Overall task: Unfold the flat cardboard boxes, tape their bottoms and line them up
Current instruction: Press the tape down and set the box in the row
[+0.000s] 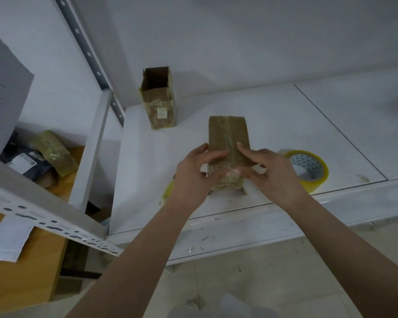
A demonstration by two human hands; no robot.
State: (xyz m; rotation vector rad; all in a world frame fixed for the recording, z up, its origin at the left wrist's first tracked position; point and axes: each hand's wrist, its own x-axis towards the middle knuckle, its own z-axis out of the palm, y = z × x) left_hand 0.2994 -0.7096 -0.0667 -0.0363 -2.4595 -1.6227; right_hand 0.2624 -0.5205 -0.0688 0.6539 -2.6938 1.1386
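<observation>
Hands on the box: left hand [194, 177] grips the near left side of a small cardboard box [228, 143], thumb on the top face, fingers curled round the lower end. Right hand [271, 173] holds the right side, index finger laid along the tape seam, other fingers curled at the near edge. Box is brown corrugated card, rectangular, worn and wrinkled, a strip of glossy clear tape running lengthwise down the face toward the camera; crumpled tape bunched at the near end between the two hands. Box sits tilted at the front of a white shelf board [274, 106], low end near the edge; whether it touches the board I can't tell. Just right of the right hand, partly hidden by it: one tape roll [313, 171], yellowish clear tape on a patterned white core, lying flat on the board. A yellowish scrap [168, 191] shows under the left wrist, unclear what it is. At the back left of the board, well apart from the held one, a second box [159, 99] stands upright, top open, flaps up, same brown card with old tape and a small pale label on the front. So two boxes on this shelf, one roll. Left of that, a grey perforated steel rack [94, 138]; on its wooden shelf lie a taped brown parcel [55, 152] and a dark mailer bag [25, 164] with a white label. Tiled floor below.
</observation>
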